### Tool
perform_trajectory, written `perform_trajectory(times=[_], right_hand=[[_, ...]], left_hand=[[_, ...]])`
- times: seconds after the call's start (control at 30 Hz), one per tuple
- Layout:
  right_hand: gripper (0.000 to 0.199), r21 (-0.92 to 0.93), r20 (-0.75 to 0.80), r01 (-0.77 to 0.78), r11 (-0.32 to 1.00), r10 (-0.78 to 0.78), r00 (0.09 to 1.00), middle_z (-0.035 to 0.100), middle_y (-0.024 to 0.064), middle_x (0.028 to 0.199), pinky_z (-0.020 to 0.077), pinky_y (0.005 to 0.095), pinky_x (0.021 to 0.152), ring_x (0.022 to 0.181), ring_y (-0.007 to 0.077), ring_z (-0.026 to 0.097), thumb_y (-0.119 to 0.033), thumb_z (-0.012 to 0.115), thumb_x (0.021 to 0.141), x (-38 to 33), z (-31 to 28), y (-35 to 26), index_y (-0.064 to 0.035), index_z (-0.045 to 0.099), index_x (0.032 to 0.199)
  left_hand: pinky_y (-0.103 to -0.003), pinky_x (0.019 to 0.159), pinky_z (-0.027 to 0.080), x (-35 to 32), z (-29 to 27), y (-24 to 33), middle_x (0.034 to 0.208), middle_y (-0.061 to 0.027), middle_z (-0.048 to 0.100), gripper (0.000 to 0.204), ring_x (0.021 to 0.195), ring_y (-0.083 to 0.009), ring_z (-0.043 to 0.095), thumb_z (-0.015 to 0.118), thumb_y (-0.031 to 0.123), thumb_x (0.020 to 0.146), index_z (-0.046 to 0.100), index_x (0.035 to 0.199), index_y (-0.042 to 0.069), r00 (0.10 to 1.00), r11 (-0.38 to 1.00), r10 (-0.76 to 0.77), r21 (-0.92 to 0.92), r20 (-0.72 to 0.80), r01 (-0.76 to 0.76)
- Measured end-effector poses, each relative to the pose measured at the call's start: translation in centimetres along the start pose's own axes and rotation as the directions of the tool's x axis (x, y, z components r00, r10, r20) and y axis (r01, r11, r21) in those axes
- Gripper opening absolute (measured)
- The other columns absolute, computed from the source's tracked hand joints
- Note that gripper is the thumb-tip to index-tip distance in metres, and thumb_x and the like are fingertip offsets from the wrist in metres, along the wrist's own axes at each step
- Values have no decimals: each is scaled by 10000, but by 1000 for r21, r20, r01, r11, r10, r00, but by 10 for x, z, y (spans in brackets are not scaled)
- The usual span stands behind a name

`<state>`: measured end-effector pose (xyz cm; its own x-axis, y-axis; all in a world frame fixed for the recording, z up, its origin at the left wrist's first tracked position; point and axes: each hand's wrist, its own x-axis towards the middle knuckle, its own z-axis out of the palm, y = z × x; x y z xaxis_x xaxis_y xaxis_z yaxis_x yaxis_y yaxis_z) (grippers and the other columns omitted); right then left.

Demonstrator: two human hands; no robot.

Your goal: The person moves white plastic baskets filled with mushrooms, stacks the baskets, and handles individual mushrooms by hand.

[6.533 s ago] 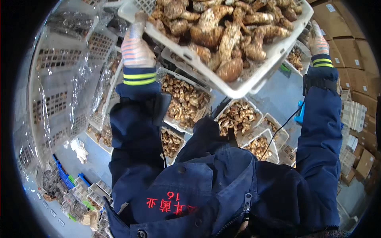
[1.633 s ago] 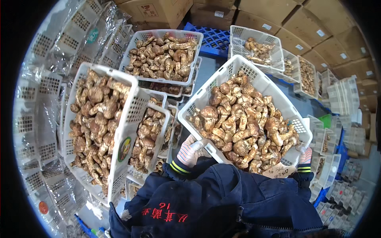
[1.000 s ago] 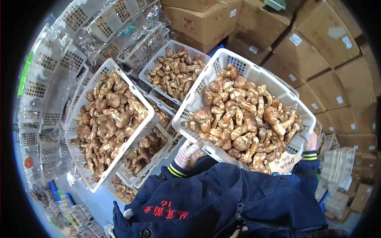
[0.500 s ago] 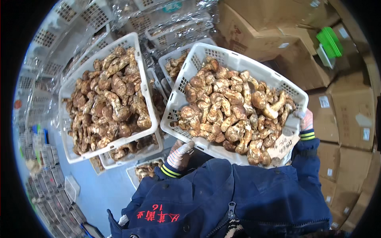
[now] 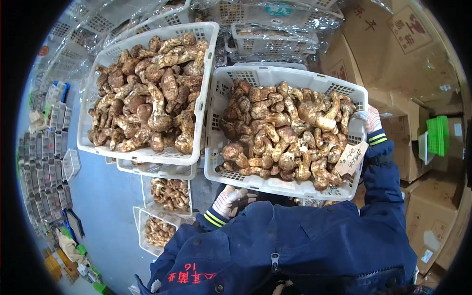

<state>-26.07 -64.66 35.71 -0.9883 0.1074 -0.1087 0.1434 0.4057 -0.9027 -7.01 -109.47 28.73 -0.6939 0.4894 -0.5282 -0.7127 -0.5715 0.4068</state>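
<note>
A white plastic crate [image 5: 290, 191] heaped with brown, soil-flecked mushrooms [image 5: 285, 132] lies in front of me. My right hand [image 5: 372, 119], in a striped glove, is closed round its right end, with the fingers partly hidden by the rim. At the near edge, towards the left corner, my gloved left hand [image 5: 231, 199] holds the crate from just under the rim, its thumb up by the edge. A paper tag [image 5: 351, 158] with handwriting rests on the mushrooms in the right near corner.
On the left, another white crate [image 5: 147, 156] full of mushrooms tops a stack. Smaller mushroom crates [image 5: 142, 235] stand lower, on the blue floor [image 5: 110, 201]. Film-wrapped crates [image 5: 275, 46] line the back. Cardboard boxes [image 5: 437, 216] and a green basket [image 5: 437, 135] are at the right.
The held crate has turned to lie straighter before me, its right end swinging away from me. Both hands stay at it. My view has shifted, showing more floor on the left.
</note>
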Motion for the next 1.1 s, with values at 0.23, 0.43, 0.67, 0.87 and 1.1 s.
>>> perform_trajectory(times=[0.23, 0.43, 0.67, 0.87, 1.1], right_hand=[[245, -238, -47, -35, 971, 25, 999, 576, 57, 704, 418, 259, 605, 630, 126, 490, -120, 604, 709, 8, 19, -2, 26, 573, 904], [359, -50, 33, -51, 997, 53, 998, 583, 101, 914, 399, 283, 763, 824, 181, 514, -216, 587, 754, 86, 18, 21, -1, 535, 1037], [457, -227, -99, 236, 945, -264, 959, 516, 135, 1147, 371, 261, 877, 1031, 174, 492, -168, 532, 796, 19, 16, -16, -12, 418, 1210], [393, 64, -93, 258, 964, -251, 963, 496, 92, 1179, 321, 266, 938, 1083, 148, 446, -54, 496, 826, -73, 88, -51, 33, 425, 1202], [379, 102, 252, 260, 960, -277, 927, 509, 141, 1158, 320, 292, 950, 1111, 204, 457, 30, 448, 801, -136, 173, -111, 35, 443, 1179]], left_hand=[[-417, 867, 411, -3, -5, 1, 1147, -161, 453, 540, 989, -294, 512, 581, 117, 769, 312, 1231, 43, 999, 999, 38, -34, 7, -37], [-367, 895, 400, 20, 14, 9, 1163, -196, 447, 586, 1029, -255, 487, 605, 230, 762, 331, 1226, 1, 997, 995, -64, 77, 38, 61], [-327, 902, 391, 39, 12, 11, 1116, -222, 490, 560, 1032, -247, 496, 525, 296, 813, 379, 1192, -90, 973, 978, -164, 155, 162, 139], [-333, 836, 440, 18, 0, 9, 1026, -144, 553, 433, 925, -209, 550, 533, 242, 817, 464, 1117, -63, 977, 980, -180, 103, 113, 169], [-302, 789, 462, -36, -47, -2, 1018, -140, 560, 421, 864, -181, 564, 546, 249, 823, 466, 1121, -37, 993, 988, -91, 116, -76, 99]])
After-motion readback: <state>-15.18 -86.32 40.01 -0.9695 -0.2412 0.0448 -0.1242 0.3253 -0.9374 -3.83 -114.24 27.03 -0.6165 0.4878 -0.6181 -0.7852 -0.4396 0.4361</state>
